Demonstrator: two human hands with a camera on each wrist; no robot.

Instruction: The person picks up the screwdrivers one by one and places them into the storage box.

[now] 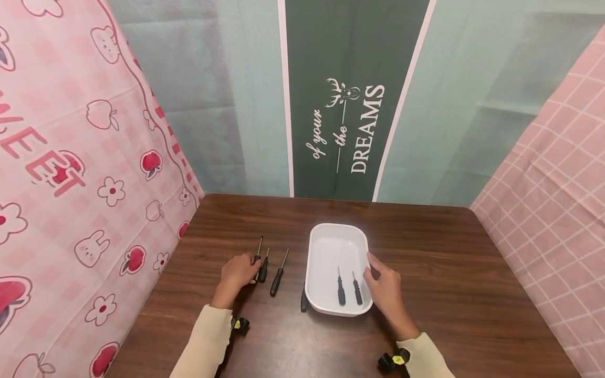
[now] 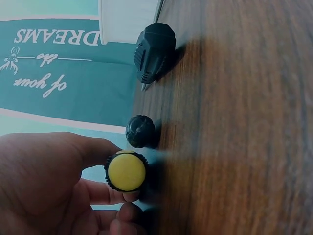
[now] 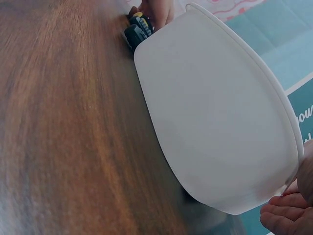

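Observation:
My left hand (image 1: 241, 270) pinches a black screwdriver with a yellow handle end (image 2: 126, 172) between thumb and fingers, low over the wooden table. Right beside it lies a second black screwdriver (image 1: 263, 272), and a third screwdriver (image 1: 277, 281) lies a little farther right. My right hand (image 1: 385, 286) grips the right rim of a white rectangular tray (image 1: 331, 247), thumb at the rim and fingers along the outer wall. Inside the tray are two small dark screwdrivers, a left one (image 1: 341, 291) and a right one (image 1: 357, 291), shafts pointing away from me.
Against the tray's left wall, near its front corner, shows a black handle (image 1: 304, 300), partly hidden by the tray. The brown table (image 1: 425, 247) meets a printed green cloth (image 1: 354, 52) at the back. Pink cloths hang at both sides.

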